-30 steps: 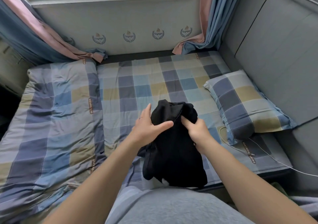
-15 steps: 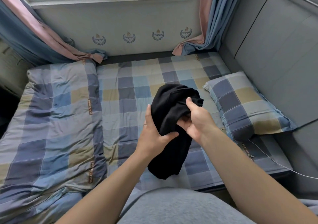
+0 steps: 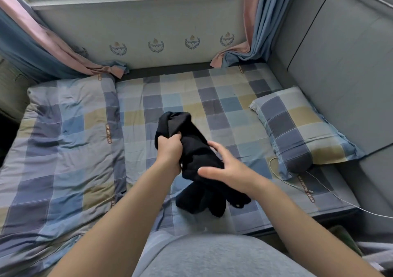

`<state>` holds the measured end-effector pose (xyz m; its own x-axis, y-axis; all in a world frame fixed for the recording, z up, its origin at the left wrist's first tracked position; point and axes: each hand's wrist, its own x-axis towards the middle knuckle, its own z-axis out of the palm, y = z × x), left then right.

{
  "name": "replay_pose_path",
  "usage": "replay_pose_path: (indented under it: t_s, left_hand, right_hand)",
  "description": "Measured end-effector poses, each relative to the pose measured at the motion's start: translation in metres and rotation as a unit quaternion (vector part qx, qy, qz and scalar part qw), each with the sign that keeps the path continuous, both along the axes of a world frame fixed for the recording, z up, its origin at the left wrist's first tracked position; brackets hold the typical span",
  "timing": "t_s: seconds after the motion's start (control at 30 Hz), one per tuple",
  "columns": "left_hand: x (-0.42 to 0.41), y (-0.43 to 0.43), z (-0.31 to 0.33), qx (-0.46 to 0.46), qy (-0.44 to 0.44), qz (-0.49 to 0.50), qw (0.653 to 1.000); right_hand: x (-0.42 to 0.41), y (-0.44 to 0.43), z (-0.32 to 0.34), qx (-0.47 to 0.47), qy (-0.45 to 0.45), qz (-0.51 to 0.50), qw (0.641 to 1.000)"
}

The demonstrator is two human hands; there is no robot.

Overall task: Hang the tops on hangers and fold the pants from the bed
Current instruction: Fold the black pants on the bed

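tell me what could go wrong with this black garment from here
The black garment is bunched, gripped only by the left hand; the right hand just touches it, so it may slip. The white cable lies on the bed nearby and could snag when the fabric is spread.

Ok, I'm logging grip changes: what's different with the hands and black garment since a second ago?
The left hand shifted from cupping to gripping the black garment in a fist near its top. The right hand let go its pinch and opened, fingers straight against the cloth. Bed and pillow unchanged.
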<state>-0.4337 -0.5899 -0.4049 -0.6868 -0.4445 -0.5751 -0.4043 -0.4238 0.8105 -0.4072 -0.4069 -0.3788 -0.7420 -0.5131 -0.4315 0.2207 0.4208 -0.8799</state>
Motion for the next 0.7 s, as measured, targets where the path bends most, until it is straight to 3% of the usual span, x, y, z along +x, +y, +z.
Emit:
replay_pose_path:
  t_s: [0.1, 0.23, 0.33, 0.43, 0.7]
  left_hand:
    - [-0.003, 0.006, 0.005, 0.031, -0.042, 0.009, 0.999]
    - [0.004, -0.001, 0.002, 0.024, -0.051, -0.036, 0.998]
    - [0.01, -0.01, -0.006, 0.002, -0.033, -0.089, 0.995]
    - [0.021, -0.017, -0.012, -0.035, -0.019, -0.16, 0.986]
    - [0.051, -0.018, -0.038, -0.026, -0.062, -0.343, 0.937]
  right_hand:
    - [0.008, -0.017, -0.006, 0.08, 0.11, 0.015, 0.991]
    - [-0.009, -0.01, -0.011, 0.068, 0.199, -0.109, 0.971]
    - [-0.025, -0.003, -0.004, -0.035, 0.095, -0.166, 0.981]
    - [-0.037, -0.003, 0.0, -0.122, -0.026, -0.254, 0.959]
    - [-0.063, -0.005, 0.017, -0.266, -0.137, -0.343, 0.89]
